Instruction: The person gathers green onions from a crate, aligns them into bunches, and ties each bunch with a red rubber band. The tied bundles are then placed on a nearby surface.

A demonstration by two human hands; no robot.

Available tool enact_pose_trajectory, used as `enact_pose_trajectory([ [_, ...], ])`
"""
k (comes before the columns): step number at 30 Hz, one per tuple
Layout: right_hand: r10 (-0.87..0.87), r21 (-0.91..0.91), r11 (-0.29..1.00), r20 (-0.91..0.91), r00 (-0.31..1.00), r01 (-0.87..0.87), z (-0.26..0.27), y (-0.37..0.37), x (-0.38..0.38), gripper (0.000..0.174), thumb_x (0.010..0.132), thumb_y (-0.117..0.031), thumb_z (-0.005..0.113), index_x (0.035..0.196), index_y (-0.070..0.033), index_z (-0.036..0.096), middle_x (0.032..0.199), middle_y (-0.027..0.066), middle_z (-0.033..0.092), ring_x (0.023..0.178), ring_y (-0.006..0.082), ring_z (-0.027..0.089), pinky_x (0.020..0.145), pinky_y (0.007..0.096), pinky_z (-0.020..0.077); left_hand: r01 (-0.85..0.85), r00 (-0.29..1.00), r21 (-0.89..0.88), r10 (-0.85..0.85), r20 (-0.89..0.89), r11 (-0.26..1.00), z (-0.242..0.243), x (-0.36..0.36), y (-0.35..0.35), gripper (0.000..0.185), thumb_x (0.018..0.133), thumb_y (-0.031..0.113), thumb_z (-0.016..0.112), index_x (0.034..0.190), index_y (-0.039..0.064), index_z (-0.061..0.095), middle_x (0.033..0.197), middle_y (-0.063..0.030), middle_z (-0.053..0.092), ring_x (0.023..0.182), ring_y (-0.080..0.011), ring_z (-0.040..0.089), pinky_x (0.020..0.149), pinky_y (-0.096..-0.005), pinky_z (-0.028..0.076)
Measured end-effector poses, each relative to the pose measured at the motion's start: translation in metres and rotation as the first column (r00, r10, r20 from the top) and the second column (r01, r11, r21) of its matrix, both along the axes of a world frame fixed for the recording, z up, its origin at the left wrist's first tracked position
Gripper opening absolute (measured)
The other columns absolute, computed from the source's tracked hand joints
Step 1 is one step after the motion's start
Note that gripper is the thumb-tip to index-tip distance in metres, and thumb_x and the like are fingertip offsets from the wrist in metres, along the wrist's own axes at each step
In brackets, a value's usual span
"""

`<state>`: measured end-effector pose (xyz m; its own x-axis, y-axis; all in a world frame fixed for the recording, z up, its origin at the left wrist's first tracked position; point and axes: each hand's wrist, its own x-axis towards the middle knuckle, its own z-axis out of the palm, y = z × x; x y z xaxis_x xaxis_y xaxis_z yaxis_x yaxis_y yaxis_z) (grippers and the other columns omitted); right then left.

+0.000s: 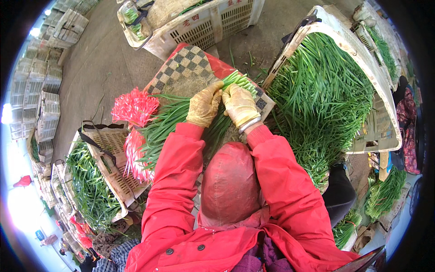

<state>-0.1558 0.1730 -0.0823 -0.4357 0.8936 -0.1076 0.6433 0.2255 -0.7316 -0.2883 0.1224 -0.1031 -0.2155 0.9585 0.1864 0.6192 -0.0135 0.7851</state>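
A bunch of garlic chives [176,114] lies across a checkered mat [185,63], pale cut stems to the right, green leaves trailing left. My left hand [205,104], in a stained yellow glove, is closed around the bunch just behind the stem ends. Beside it, my right hand [240,104], gloved too and with a bracelet at the wrist, grips the stem end. The thumbs and fingertips almost meet; whether a tie lies between them is hidden. Left of the mat is a clump of red-and-white plastic ties [135,107], partly under the leaves.
On the right, a tipped white plastic crate [384,102] spills loose chives [323,88]. Another crate [193,29], bearing writing, stands beyond the mat. A tilted crate [115,156] and a leafy heap [90,180] are at left. Tied bunches [385,193] lie at far right.
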Motion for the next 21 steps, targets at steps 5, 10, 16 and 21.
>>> enact_pose_trajectory([
  [5, 0.000, 0.007, 1.000, -0.092, 0.996, 0.001, 0.007, -0.007, 0.001, 0.020, 0.090, -0.020, 0.057, 0.093, -0.001, 0.061, 0.076, 0.0156, 0.066, 0.070, 0.0302, 0.066, 0.072, 0.0414, 0.0500, -0.188, 0.975, -0.099, 0.198, 0.105, 0.977, -0.007, -0.001, 0.006, 0.021, 0.090, 0.022, 0.062, 0.098, 0.005, 0.071, 0.090, -0.0133, 0.070, 0.082, -0.0236, 0.067, 0.075, -0.0322, 0.050],
  [10, 0.324, 0.058, 0.942, 0.121, 0.938, -0.332, 0.043, -0.042, 0.026, 0.034, 0.091, -0.012, 0.053, 0.120, 0.005, 0.054, 0.109, 0.0195, 0.063, 0.099, 0.0261, 0.063, 0.090, 0.0340, 0.0486, -0.263, 0.964, -0.029, 0.262, -0.037, 0.964, -0.003, 0.005, 0.004, 0.023, 0.092, 0.026, 0.060, 0.099, 0.007, 0.071, 0.088, -0.0137, 0.070, 0.076, -0.0259, 0.066, 0.069, -0.0340, 0.050],
  [16, 0.200, 0.498, 0.848, 0.021, 0.979, -0.184, 0.031, -0.011, 0.029, 0.039, 0.088, -0.009, 0.049, 0.127, -0.009, 0.054, 0.114, 0.0074, 0.064, 0.106, 0.0229, 0.061, 0.094, 0.0344, 0.0449, -0.088, 0.993, 0.182, 0.073, 0.089, 0.979, 0.012, 0.036, -0.025, 0.016, 0.088, -0.001, 0.057, 0.103, 0.003, 0.062, 0.095, -0.0154, 0.065, 0.090, -0.0319, 0.063, 0.078, -0.0357, 0.050],
  [21, 0.128, 0.523, 0.798, 0.340, 0.932, -0.301, -0.010, 0.018, 0.025, 0.025, 0.088, -0.019, 0.054, 0.111, -0.015, 0.061, 0.102, 0.0075, 0.068, 0.097, 0.0220, 0.064, 0.094, 0.0365, 0.0404, -0.146, 0.989, 0.204, 0.146, 0.013, 0.968, 0.018, 0.050, -0.039, 0.011, 0.090, 0.009, 0.060, 0.099, 0.005, 0.065, 0.096, -0.0133, 0.067, 0.090, -0.0291, 0.065, 0.079, -0.0346, 0.051],
])
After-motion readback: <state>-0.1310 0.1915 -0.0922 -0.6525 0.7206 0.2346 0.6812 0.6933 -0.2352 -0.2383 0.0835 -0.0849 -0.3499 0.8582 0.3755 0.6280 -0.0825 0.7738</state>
